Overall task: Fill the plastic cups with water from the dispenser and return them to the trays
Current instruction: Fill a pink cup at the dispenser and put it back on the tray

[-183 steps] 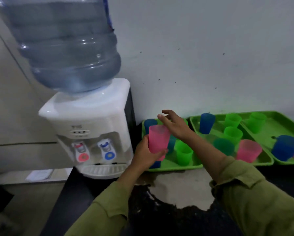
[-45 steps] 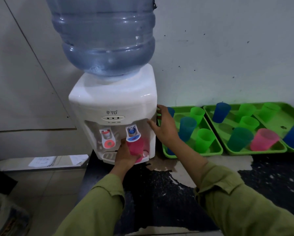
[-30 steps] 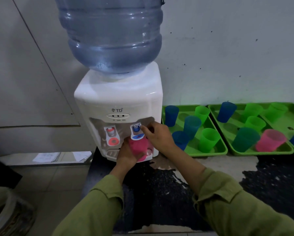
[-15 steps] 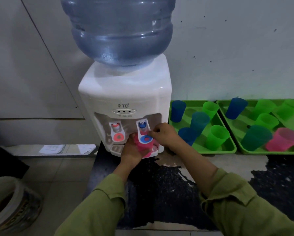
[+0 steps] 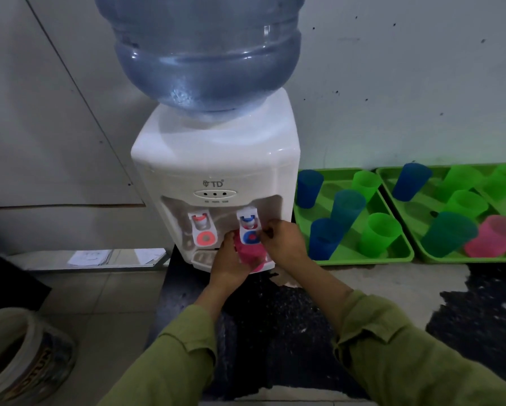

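Note:
A white water dispenser with a big blue bottle stands on the dark counter. My left hand grips a pink cup under the blue tap, over the drip tray. My right hand has its fingers curled on the blue tap's lever from the right. The cup's inside is hidden by the tap and my hands. Two green trays sit to the right, the near tray and a second tray, each with several blue, green and pink cups.
A red tap sits left of the blue one. The counter is dark with worn pale patches. A round bucket stands on the tiled floor at lower left. Papers lie on a low ledge by the wall.
My left hand carried the pink cup from the tray to under the blue tap. My right hand moved from the dispenser's side onto the tap lever and stays there.

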`<move>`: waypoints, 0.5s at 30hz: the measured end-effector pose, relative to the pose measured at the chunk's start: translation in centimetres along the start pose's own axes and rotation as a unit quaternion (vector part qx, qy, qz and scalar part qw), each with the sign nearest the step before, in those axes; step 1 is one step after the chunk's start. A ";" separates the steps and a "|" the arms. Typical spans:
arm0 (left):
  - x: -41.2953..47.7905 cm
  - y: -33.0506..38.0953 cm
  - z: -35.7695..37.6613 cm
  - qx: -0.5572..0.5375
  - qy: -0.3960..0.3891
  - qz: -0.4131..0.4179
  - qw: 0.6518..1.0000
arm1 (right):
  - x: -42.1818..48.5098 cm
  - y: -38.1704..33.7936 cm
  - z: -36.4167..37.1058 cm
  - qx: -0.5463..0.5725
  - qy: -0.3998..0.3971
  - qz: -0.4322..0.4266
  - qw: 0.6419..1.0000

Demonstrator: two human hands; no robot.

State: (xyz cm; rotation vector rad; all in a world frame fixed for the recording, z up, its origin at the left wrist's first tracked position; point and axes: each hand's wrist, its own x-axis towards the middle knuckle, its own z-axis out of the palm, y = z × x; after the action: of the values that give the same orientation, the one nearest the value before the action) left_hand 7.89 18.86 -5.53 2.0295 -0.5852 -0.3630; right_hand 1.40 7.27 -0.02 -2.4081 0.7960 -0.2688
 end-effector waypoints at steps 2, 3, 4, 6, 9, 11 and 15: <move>0.0 0.0 0.0 -0.002 -0.006 0.000 1.000 | -0.5 0.5 0.1 0.025 0.027 -0.003 0.999; -0.2 0.0 -0.1 -0.008 -0.008 -0.003 1.000 | -0.8 0.8 0.1 0.040 0.041 -0.006 0.998; -0.7 0.2 0.1 -0.018 -0.006 -0.005 1.000 | -1.3 1.4 -0.1 0.051 0.050 -0.010 0.997; -0.9 -0.1 0.0 -0.038 -0.005 -0.007 0.999 | -1.5 2.1 -0.2 0.062 0.055 -0.011 0.996; -1.9 -0.4 0.3 -0.055 0.005 -0.005 0.998 | -2.1 3.8 -1.0 0.059 0.032 -0.017 0.998; -2.6 -0.5 0.8 -0.058 0.019 -0.001 0.998 | -2.5 5.1 -1.7 0.059 0.001 -0.027 0.998; -4.1 -0.2 2.3 -0.049 0.060 0.001 0.997 | -3.8 7.4 -3.1 0.044 -0.069 -0.060 0.995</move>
State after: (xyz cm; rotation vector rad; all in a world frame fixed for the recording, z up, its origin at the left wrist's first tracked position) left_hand 3.36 19.46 -6.74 1.9404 -0.4858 -0.2610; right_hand -6.29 3.29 -1.85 -2.3659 0.5664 -0.1787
